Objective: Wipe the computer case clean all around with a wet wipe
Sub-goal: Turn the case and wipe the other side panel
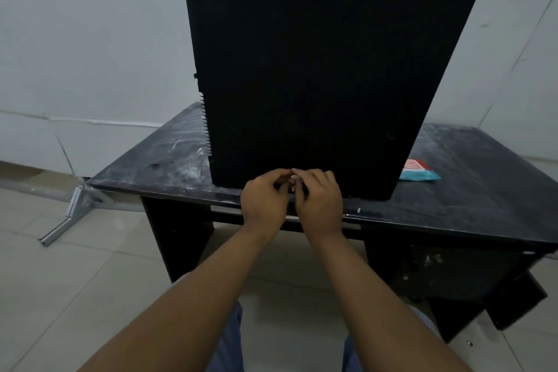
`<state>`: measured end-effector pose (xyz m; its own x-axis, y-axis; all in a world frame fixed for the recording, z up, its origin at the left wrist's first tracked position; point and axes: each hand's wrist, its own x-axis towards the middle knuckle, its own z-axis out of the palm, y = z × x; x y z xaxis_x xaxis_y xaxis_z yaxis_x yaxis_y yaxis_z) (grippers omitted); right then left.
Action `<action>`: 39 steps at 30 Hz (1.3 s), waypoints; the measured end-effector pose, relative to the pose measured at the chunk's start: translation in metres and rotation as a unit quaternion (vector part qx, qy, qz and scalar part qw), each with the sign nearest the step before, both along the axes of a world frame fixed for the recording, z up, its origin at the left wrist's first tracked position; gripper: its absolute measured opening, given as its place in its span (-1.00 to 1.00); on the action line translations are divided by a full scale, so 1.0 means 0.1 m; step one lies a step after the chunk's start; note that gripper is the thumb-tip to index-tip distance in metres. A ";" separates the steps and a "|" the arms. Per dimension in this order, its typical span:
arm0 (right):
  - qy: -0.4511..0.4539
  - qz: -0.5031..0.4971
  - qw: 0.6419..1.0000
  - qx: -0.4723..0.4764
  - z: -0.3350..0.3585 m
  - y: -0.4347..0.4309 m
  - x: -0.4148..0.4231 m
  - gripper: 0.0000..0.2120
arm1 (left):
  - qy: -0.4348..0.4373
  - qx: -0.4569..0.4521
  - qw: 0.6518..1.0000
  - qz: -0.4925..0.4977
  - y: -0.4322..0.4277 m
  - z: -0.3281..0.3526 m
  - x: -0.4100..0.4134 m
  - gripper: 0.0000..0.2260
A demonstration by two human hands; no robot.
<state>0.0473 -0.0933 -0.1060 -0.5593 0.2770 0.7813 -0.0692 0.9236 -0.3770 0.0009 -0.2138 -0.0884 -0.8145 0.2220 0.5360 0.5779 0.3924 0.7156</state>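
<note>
Pinching one wipe [292,180] (two hands [265,204] [320,204])

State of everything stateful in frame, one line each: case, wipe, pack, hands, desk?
computer case: upright on the desk, broad panel toward the camera.
wet wipe: bunched small, pinched between both hands, mostly hidden.
left hand: fingers curled, pinching the wipe.
right hand: fingers curled, pinching the wipe.
wipe pack: flat on the desk right of the case, partly hidden; flap unclear.
desk: top streaked with white dust.

You have a black desk [151,160] before you, its top scuffed and streaked with white dust. The black computer case [317,69] stands upright on it. A teal wet-wipe pack [418,172] lies flat just beside the case's right side.
</note>
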 end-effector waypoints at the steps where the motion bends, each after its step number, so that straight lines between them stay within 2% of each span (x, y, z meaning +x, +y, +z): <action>1: -0.003 0.009 1.000 -0.006 0.00 0.00 0.00 -0.80 | -0.009 0.022 1.000 -0.002 -0.02 -0.01 0.00 -0.78; 5: -0.024 0.037 0.999 -0.025 -0.05 -0.05 0.03 -0.75 | -0.037 0.077 0.996 0.006 -0.02 0.01 0.00 -0.77; 7: -0.015 0.021 0.999 -0.037 -0.03 -0.05 0.04 -0.81 | -0.028 0.091 0.995 -0.028 0.01 0.01 0.02 -0.80; 10: 0.020 -0.016 1.000 -0.010 0.09 0.06 0.04 -0.94 | 0.070 0.062 0.995 -0.044 -0.06 -0.02 0.01 -0.74; 12: 0.048 -0.033 0.998 -0.001 0.17 0.20 0.08 -0.95 | 0.149 0.050 0.987 0.017 -0.23 -0.05 -0.09 -0.67; 14: 0.065 -0.051 0.997 -0.001 0.21 0.35 0.13 -0.93 | 0.178 0.058 0.977 0.097 -0.43 -0.11 -0.23 -0.57; 16: 0.072 -0.063 0.995 0.004 0.18 0.45 0.19 -0.90 | 0.134 0.059 0.976 0.162 -0.62 -0.21 -0.36 -0.44; 19: 0.066 -0.065 0.995 0.021 0.07 0.46 0.18 -0.90 | 0.039 0.014 0.983 0.178 -0.74 -0.41 -0.48 -0.34; 23: 0.048 -0.058 0.995 0.064 0.06 0.23 0.00 -0.91 | 0.058 -0.007 0.987 0.149 -0.81 -0.51 -0.54 -0.34; 29: 0.069 -0.020 0.979 0.189 0.33 -0.45 -0.50 -0.90 | 0.033 -0.041 0.992 0.116 -0.89 -0.50 -0.55 -0.12; 33: 0.009 0.036 0.953 0.300 0.14 -0.79 -0.68 -0.79 | 0.035 -0.093 0.993 0.063 -1.00 -0.54 -0.58 0.08; 39: -0.052 0.017 0.933 0.355 0.12 -0.57 -0.47 -0.79 | -0.013 -0.076 0.997 0.013 -1.08 -0.44 -0.57 0.26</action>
<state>0.0007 -0.1504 -0.0940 -0.6413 -0.3099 0.7019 -0.1006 0.9409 0.3235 -0.0557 -0.3216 -0.1319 -0.8340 0.2778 0.4767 0.5484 0.5127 0.6606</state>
